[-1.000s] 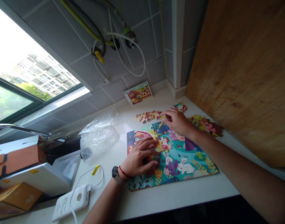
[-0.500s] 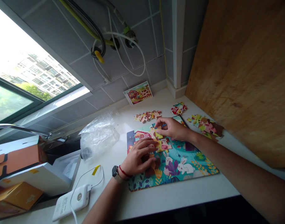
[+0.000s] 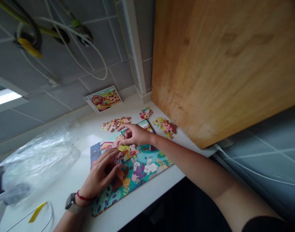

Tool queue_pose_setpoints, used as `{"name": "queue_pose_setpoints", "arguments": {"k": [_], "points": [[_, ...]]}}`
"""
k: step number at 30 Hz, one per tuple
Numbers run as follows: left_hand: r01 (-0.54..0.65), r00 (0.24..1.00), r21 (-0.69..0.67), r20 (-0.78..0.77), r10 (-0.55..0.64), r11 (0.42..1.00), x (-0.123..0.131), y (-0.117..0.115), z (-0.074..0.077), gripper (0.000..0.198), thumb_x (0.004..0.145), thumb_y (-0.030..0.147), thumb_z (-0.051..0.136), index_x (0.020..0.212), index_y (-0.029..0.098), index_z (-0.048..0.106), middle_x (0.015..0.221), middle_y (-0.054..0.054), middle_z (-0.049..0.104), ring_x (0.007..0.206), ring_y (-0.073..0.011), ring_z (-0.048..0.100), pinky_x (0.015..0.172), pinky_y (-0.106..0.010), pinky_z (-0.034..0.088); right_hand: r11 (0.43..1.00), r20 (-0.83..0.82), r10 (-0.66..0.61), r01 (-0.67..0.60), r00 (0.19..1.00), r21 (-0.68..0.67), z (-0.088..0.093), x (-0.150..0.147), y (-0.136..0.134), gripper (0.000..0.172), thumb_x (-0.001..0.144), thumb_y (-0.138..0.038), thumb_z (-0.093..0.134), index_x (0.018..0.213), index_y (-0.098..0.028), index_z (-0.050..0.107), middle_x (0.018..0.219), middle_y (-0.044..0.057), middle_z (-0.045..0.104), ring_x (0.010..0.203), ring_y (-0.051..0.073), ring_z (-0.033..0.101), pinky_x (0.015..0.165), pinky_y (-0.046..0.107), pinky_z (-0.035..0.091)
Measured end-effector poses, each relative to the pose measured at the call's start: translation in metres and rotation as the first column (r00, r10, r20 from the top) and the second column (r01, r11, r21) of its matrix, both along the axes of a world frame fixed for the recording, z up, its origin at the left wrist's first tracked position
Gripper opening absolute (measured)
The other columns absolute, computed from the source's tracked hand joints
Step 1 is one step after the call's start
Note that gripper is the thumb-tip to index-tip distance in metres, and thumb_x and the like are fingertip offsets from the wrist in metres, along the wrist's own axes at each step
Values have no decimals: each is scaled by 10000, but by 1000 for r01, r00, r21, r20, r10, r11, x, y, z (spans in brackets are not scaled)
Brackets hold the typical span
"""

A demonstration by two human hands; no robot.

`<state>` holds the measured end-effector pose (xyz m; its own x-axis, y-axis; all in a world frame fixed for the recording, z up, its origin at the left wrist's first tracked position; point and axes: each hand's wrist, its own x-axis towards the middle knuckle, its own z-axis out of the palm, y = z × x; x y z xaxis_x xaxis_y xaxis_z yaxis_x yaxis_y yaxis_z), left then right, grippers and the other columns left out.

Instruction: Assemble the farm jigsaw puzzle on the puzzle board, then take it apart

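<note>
You're working at a white countertop (image 3: 144, 193) in the head view, set against grey wall tiles (image 3: 53, 96). A white cable and a yellow-green hose (image 3: 89, 64) run across the tiles above it, and a tall wooden board (image 3: 217, 71) stands upright to your right. Against the wall lies a small farm picture card (image 3: 103, 99). To your left, a crumpled clear plastic bag (image 3: 38, 158) sits on the counter.

The jigsaw puzzle (image 3: 142, 170), a bright farm scene with white rabbits, lies flat in front of you, between your hands and under them. Your left hand (image 3: 100, 175), with a wristwatch (image 3: 70, 201) and a red cord bracelet (image 3: 83, 197), rests on the puzzle's near part, its fingers (image 3: 111, 158) spread and relaxed, gripping nothing. Your right hand (image 3: 135, 134) hovers over the puzzle's far part, its fingers curled down just beside a yellow puzzle piece (image 3: 123, 148); whether they pinch a piece, you can't tell. Loose pieces (image 3: 115, 124) lie in small heaps beyond the puzzle.
</note>
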<state>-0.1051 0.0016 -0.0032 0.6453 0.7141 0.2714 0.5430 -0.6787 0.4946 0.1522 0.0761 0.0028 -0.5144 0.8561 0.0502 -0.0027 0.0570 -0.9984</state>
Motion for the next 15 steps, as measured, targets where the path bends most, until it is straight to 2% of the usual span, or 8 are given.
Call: {"name": "queue_pose_setpoints", "arguments": {"k": [1, 4, 7, 9, 12, 15], "points": [[-4, 1000, 13, 2, 4, 1000, 0, 1, -2, 437, 1033, 285, 608, 1468, 261, 570, 1448, -110, 649, 1366, -307, 616, 1120, -442, 545, 1000, 27, 23, -23, 999, -2, 0, 1, 1, 440, 800, -261, 852, 1195, -186, 671, 663, -97, 553, 619, 111, 531, 593, 225, 409], [12, 1000, 31, -18, -12, 999, -1, 3, -6, 385, 1038, 299, 591, 1421, 253, 594, 1421, -108, 655, 1330, -299, 635, 1064, -420, 577, 997, 102, 74, -77, 992, 26, -2, 1, 3, 334, 814, -238, 855, 1105, -141, 724, 685, -71, 576, 650, 113, 531, 608, 238, 395], [44, 997, 108, -63, -37, 993, -4, 5, -13, 335, 1019, 329, 606, 1344, 261, 649, 1357, -101, 676, 1289, -315, 649, 1067, -462, 575, 990, 138, 112, -122, 984, 68, -5, -1, 5, 284, 766, -144, 871, 992, -154, 700, 686, -84, 552, 661, 105, 522, 619, 232, 385], [59, 993, 161, -108, -41, 985, -6, 7, -19, 351, 1005, 351, 612, 1342, 271, 667, 1419, -107, 642, 1322, -341, 627, 1082, -496, 566, 990, 145, 127, -135, 981, 43, -7, -3, 5, 305, 746, -109, 880, 919, -182, 639, 685, -96, 540, 652, 99, 503, 609, 223, 381], [89, 985, 189, -163, -58, 978, -11, 8, -26, 410, 992, 371, 602, 1392, 300, 655, 1529, -97, 576, 1400, -370, 573, 1111, -530, 551, 995, 112, 85, -91, 990, 45, -7, -3, 4, 370, 719, -78, 903, 800, -199, 563, 713, -89, 559, 694, 94, 521, 649, 204, 404], [86, 981, 210, -189, -46, 974, -14, 7, -28, 437, 967, 371, 621, 1400, 314, 656, 1517, -85, 593, 1376, -366, 601, 1075, -504, 587, 1000, 75, -14, 12, 997, 27, -2, 0, 4, 427, 639, -81, 951, 802, -206, 577, 707, -119, 544, 709, 84, 533, 654, 169, 408]]}}
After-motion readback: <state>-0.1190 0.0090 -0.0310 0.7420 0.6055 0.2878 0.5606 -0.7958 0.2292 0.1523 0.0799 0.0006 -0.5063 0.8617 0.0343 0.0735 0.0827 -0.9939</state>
